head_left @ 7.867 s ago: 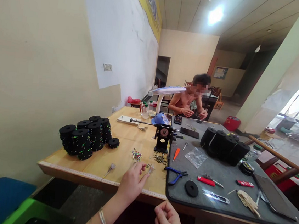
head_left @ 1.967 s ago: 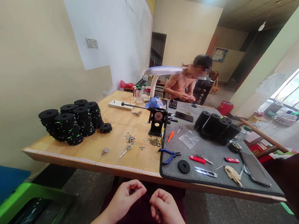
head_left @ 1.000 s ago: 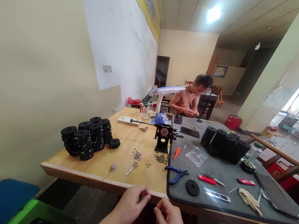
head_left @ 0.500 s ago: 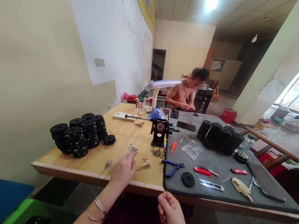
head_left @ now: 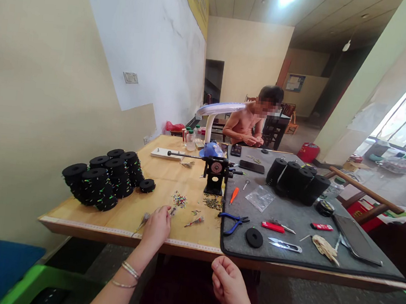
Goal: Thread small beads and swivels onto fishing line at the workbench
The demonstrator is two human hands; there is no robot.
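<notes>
My left hand (head_left: pixel 158 224) is low over the wooden tabletop, its fingers bent together near a pile of small multicoloured beads (head_left: pixel 179 199). A small greyish piece shows by its fingertips; I cannot make out what it is. Beside that hand lies a bundle of fine strands (head_left: pixel 144 219), and a second strand bundle (head_left: pixel 194 221) lies to its right. My right hand (head_left: pixel 228 281) is closed in a pinch in front of the table edge; whatever it may hold is hidden. Small dark brass-coloured pieces (head_left: pixel 212 202) lie in a heap beyond.
Black foam spools (head_left: pixel 93 179) with bright bits stand at left. A black hand-crank winder (head_left: pixel 215 175) stands mid-table. On the grey mat are blue-handled pliers (head_left: pixel 231 223), a black foam disc (head_left: pixel 254 237), thread snips (head_left: pixel 285 245) and more spools (head_left: pixel 296 181). A person sits opposite.
My left hand has drawn back from the bead pile, leftward and slightly nearer to me. My right hand keeps its pinch in nearly the same place. The view has shifted a little.
</notes>
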